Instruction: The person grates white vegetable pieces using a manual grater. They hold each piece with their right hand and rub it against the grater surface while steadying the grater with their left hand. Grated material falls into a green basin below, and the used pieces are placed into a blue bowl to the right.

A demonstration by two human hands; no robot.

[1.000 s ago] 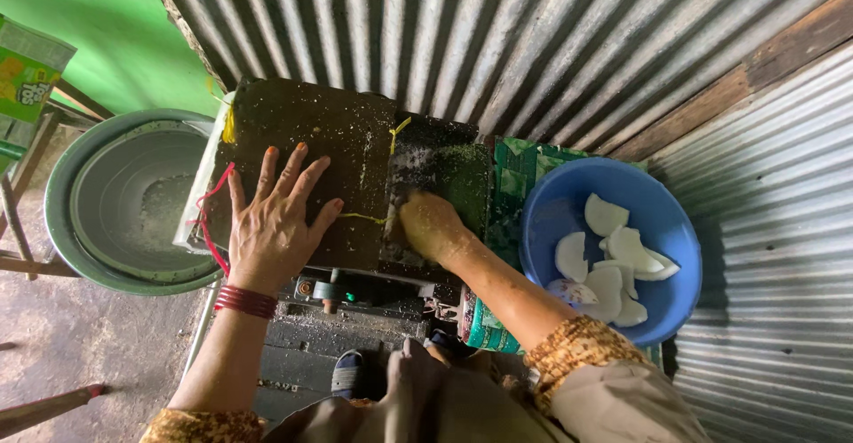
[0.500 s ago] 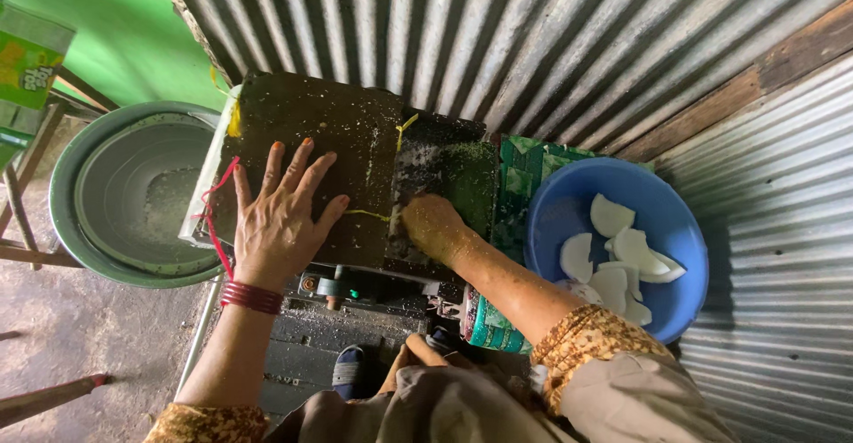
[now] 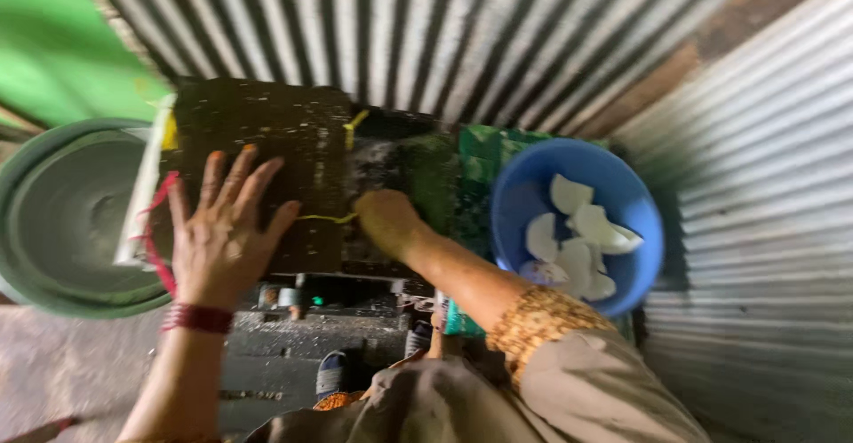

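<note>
A: What are the hands doing?

B: The left hand (image 3: 222,234) lies open, palm down and fingers fanned, pressed flat on a dark, rough block (image 3: 267,159). The right hand (image 3: 384,221) is closed into a fist at the block's right edge, and seems to hold a small white piece, though the blur hides what is inside it.

A: How would that block handle?

B: I'd judge it heavy and stiff, with a grainy, speckled top that shouldn't slip under a palm. The flat press suits it; to shift it, the side edges look like the place to take hold.

A: And the yellow strip?

B: A thin yellow strip (image 3: 327,219) runs between the two hands across the block. It looks light and limp, easy to pinch.

A: What's further out?

B: Just right of the fist sits a round blue bowl (image 3: 524,185), smooth plastic, holding curved white pieces (image 3: 577,230). They look firm, light, perhaps damp and slick, and best taken by their edges. To the left stands a large green basin (image 3: 53,230), smooth-walled. Corrugated metal sheets (image 3: 444,34) stand behind and to the right. There is a red bangle (image 3: 197,317) on the left wrist.
</note>
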